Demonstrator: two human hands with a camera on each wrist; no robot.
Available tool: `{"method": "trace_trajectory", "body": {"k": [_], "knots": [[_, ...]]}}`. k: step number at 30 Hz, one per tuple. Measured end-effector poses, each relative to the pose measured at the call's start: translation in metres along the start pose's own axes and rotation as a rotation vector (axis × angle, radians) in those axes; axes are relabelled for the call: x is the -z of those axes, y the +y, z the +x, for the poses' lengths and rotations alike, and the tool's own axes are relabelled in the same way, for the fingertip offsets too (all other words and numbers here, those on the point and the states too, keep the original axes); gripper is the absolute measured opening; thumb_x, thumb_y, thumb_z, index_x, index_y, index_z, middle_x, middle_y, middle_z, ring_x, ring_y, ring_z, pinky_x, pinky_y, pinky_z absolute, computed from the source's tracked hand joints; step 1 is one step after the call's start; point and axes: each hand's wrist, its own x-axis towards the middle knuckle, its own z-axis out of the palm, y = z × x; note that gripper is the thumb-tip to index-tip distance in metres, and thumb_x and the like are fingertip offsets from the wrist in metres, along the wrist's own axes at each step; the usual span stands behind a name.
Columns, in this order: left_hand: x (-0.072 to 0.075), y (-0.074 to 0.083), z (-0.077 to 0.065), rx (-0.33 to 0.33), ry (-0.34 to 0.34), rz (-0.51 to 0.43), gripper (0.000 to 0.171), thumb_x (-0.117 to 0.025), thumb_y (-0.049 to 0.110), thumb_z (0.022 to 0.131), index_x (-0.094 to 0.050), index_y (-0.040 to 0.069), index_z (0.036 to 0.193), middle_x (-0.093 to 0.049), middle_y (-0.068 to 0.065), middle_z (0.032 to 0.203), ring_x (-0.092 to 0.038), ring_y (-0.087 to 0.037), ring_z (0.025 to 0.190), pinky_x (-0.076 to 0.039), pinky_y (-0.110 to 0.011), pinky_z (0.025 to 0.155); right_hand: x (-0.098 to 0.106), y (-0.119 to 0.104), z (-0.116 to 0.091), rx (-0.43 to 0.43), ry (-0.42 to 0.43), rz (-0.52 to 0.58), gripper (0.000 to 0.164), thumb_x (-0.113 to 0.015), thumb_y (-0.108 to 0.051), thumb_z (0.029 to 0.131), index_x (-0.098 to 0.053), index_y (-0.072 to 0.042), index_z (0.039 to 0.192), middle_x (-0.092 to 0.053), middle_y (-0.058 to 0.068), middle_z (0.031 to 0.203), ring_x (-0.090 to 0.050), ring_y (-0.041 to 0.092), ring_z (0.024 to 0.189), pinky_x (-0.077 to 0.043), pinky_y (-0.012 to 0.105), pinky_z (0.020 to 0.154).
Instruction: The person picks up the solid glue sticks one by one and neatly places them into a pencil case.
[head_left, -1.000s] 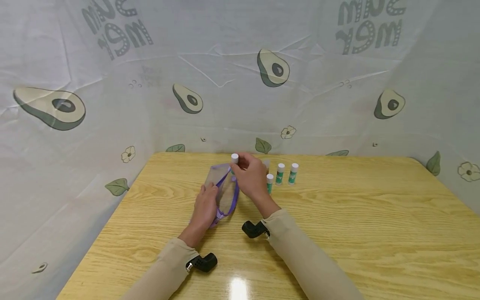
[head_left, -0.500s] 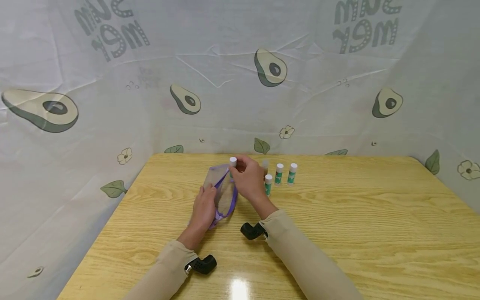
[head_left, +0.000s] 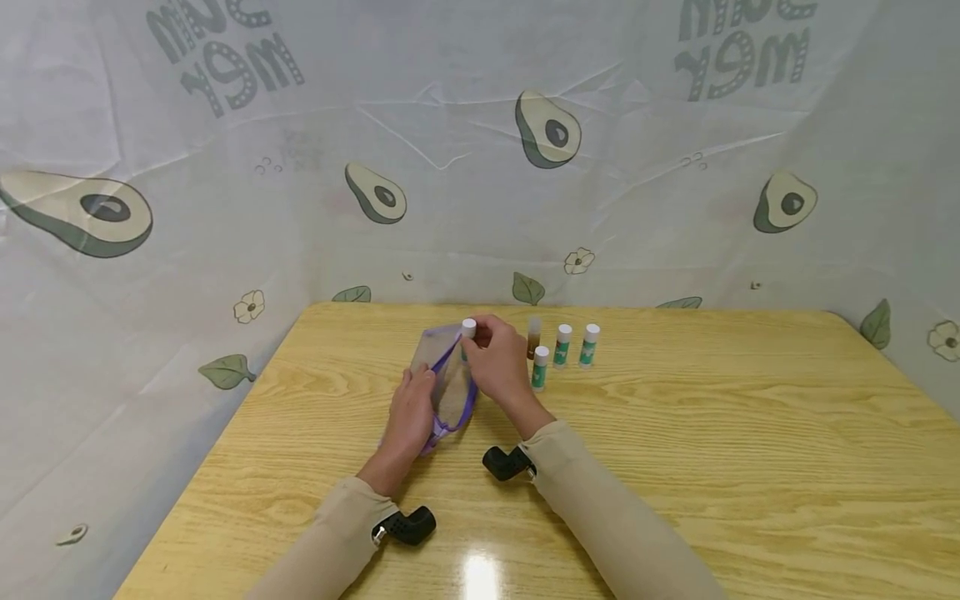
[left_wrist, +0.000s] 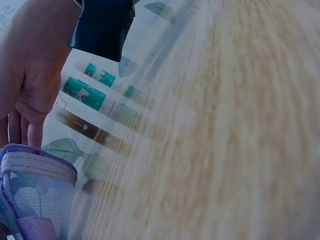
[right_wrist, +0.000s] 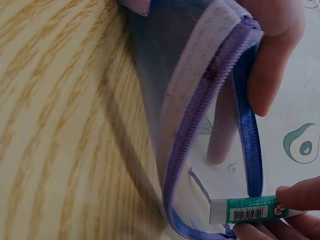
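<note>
A mesh zipper pouch [head_left: 430, 342] with purple edging lies on the table, its mouth held apart. My left hand [head_left: 410, 410] grips its left edge; in the right wrist view one finger [right_wrist: 267, 75] lies outside that edge and another shows through the opening. My right hand [head_left: 498, 360] pinches a glue stick [right_wrist: 250, 209] with a green label and white cap, between thumb and fingers. The stick's bare end points into the pouch's mouth. In the left wrist view, pale shapes show dimly through the mesh [left_wrist: 50, 200].
Right of my right hand stand three green-labelled glue sticks, one nearer [head_left: 540, 369] and two behind [head_left: 562, 346] [head_left: 589, 345]. A brown tube with a clear cap [head_left: 534, 337] stands beside them. A printed cloth [head_left: 465, 242] hangs behind the wooden table [head_left: 712, 450].
My right hand has lowered the glue stick slightly toward the pouch's mouth. The brown tube now shows more fully beside the hand. My left hand keeps its place on the pouch.
</note>
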Motion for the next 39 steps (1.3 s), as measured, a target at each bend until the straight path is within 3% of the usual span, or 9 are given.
{"method": "trace_trajectory", "body": {"k": [15,26,39], "knots": [[-0.003,0.003,0.001,-0.033,0.033,-0.051,0.063,-0.027,0.034,0.113,-0.042,-0.009,0.157,-0.039,-0.025,0.167,-0.016,-0.049,0.163,-0.010,-0.066,0.133,0.000,0.006,0.001,-0.051,0.003,-0.024,0.031,-0.074,-0.014,0.099,-0.072,-0.005,0.128,-0.079,0.014,0.119,-0.076,0.030,0.110,-0.065,0.045,0.091],[0.001,0.002,0.001,-0.011,0.028,0.001,0.059,-0.027,0.028,0.114,-0.042,-0.009,0.157,-0.038,-0.024,0.168,-0.016,-0.049,0.163,-0.013,-0.064,0.134,-0.004,0.008,0.001,-0.059,-0.018,-0.020,0.032,-0.074,-0.012,0.099,-0.072,-0.002,0.129,-0.078,0.015,0.116,-0.075,0.031,0.108,-0.064,0.045,0.091],[0.000,0.002,0.001,-0.013,0.030,-0.018,0.059,-0.027,0.029,0.114,-0.041,-0.010,0.157,-0.038,-0.025,0.168,-0.015,-0.049,0.163,-0.012,-0.064,0.134,-0.005,0.012,0.000,-0.076,-0.042,-0.051,0.029,-0.073,-0.012,0.099,-0.073,-0.001,0.126,-0.078,0.016,0.115,-0.076,0.032,0.108,-0.064,0.047,0.092]]}}
